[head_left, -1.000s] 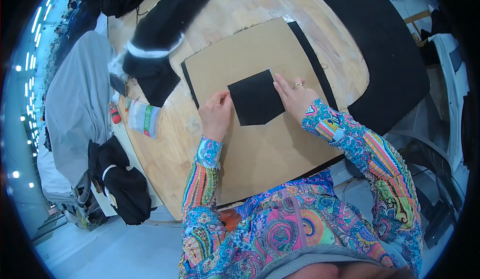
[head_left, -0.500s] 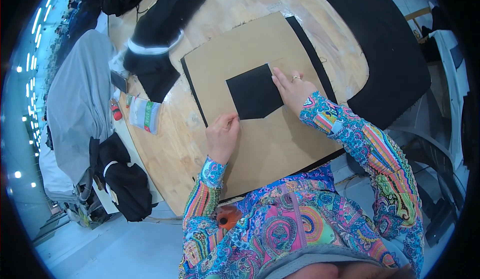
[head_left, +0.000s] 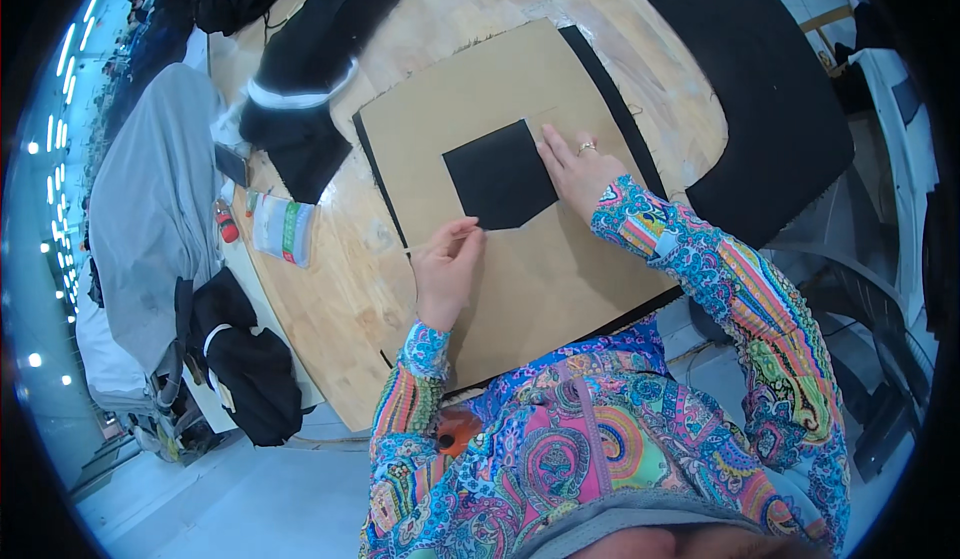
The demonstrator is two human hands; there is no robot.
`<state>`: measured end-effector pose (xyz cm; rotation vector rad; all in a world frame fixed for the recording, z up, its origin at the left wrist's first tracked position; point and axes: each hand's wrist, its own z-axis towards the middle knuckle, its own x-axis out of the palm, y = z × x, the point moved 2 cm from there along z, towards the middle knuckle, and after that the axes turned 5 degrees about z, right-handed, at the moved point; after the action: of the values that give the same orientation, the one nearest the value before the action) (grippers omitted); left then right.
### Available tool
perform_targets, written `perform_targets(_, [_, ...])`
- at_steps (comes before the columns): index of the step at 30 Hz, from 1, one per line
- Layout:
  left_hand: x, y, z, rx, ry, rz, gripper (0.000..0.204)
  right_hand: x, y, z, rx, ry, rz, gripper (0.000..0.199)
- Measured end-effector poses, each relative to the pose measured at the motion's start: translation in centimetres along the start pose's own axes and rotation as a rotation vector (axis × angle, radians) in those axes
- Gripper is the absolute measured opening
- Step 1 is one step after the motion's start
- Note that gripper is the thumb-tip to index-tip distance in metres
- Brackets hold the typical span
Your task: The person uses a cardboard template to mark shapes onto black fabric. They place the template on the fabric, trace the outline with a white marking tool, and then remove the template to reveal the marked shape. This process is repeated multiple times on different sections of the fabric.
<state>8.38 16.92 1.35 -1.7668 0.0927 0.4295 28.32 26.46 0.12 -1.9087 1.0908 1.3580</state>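
Observation:
A brown card sheet (head_left: 560,299) lies on black cloth (head_left: 600,69), whose edges show around it. In its middle is a black pocket-shaped area (head_left: 500,177), five-sided with a point toward me; I cannot tell whether this is a cut-out or a piece on top. My left hand (head_left: 445,269) pinches a thin pale stick (head_left: 408,251) at that shape's near left corner; its tip is hidden by the fingers. Flat on the card, my right hand (head_left: 580,171) rests with its fingers stretched out along the shape's right edge.
On the wooden table (head_left: 350,304), a large curved black cloth panel (head_left: 775,99) lies at the right. Black cloth with a white band (head_left: 300,99) lies far left. A clear packet (head_left: 282,229) and a small red object (head_left: 228,224) sit near the left edge, beside grey draped cloth (head_left: 150,209).
My left hand has turned slightly at the near left corner, and the pale stick now shows behind its fingers. The right hand stays by the right edge. The whole view has shifted a little.

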Motion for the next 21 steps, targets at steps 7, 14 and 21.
perform_targets(7, [2.3, 0.4, -0.2, 0.059, 0.136, 0.101, 0.009, -1.1, 0.1, -0.5, -0.068, -0.019, -0.047, 0.058])
perform_targets(14, [2.5, -0.5, -0.3, 0.097, 0.091, 0.177, 0.009, -1.1, 0.1, -0.6, -0.085, -0.022, -0.078, 0.059])
perform_targets(21, [2.5, -0.7, -0.4, 0.133, 0.080, 0.260, 0.008, -1.6, 0.2, -0.6, -0.075, 0.012, -0.041, 0.059])
